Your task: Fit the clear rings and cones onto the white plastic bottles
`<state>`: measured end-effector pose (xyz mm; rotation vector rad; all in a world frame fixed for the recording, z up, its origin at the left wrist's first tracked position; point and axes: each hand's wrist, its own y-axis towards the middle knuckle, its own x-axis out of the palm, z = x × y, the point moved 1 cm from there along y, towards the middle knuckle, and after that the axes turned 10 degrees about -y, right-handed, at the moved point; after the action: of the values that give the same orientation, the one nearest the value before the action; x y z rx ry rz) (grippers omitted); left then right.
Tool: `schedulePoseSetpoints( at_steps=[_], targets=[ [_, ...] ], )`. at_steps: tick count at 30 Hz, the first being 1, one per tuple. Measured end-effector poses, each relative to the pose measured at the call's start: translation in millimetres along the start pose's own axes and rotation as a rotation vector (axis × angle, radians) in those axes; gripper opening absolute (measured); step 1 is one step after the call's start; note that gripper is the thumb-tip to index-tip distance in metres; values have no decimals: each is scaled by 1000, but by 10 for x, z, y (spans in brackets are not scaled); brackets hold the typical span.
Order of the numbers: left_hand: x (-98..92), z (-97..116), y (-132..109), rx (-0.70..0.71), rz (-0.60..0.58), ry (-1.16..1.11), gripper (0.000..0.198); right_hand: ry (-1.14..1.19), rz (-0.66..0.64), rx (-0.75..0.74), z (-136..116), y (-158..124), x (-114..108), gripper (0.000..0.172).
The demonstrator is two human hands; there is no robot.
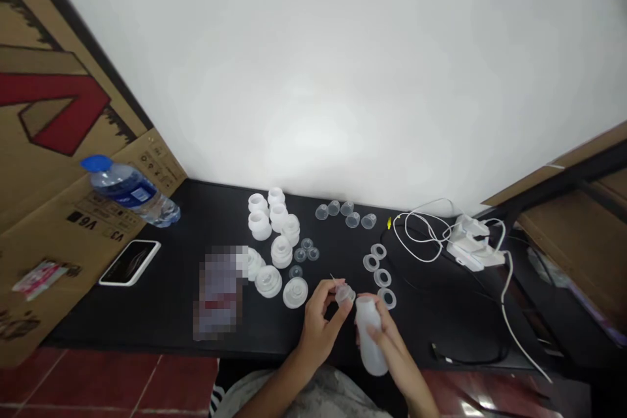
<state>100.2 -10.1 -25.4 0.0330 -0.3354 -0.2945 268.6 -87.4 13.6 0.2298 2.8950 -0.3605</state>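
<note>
My left hand [318, 321] pinches a small clear plastic cup-shaped piece [345, 294] between its fingertips, with a thin pin-like tip showing near the fingers. My right hand [389, 333] grips a frosted white plastic bottle [371, 339] upright, just below the clear piece and apart from it. Close to my hands on the black table [147, 323] are white flanged plastic caps [295, 292] and clear plastic rings [386, 298]. Further back stand white plastic collars [281, 251], small clear discs [306, 248] and clear plastic cups [352, 219].
A water bottle [132, 191] lies on cardboard [63, 144] at the left, near a phone [130, 262]. A pixelated object [220, 292] hides part of the table. At the right are white cables [421, 235] and a white device [470, 245]. A white wall rises behind.
</note>
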Motion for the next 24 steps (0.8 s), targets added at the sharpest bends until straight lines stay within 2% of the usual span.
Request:
schedulePoseSetpoints(
  at_steps=[3,8,11,17,21,24],
  targets=[
    [-17,0,-30,25,-52,42,39,-286,-30,-107,-26,-64,42,56],
    [-25,6,-10,22,20,75,39,-453,-16,-251,-240,44,-20,36],
    [-17,7,29,-42,39,58,43,-592,35,-352,-307,102,-61,45],
    [-50,-12,58,-115,57,1,44,-808,131,-460,-202,51,-72,59],
    [-70,-34,47,-108,79,-21,47,-879,175,-599,-102,17,-71,58],
    [-59,-8,56,-47,84,24,48,-878,173,-610,-93,25,-74,54]
  ],
)
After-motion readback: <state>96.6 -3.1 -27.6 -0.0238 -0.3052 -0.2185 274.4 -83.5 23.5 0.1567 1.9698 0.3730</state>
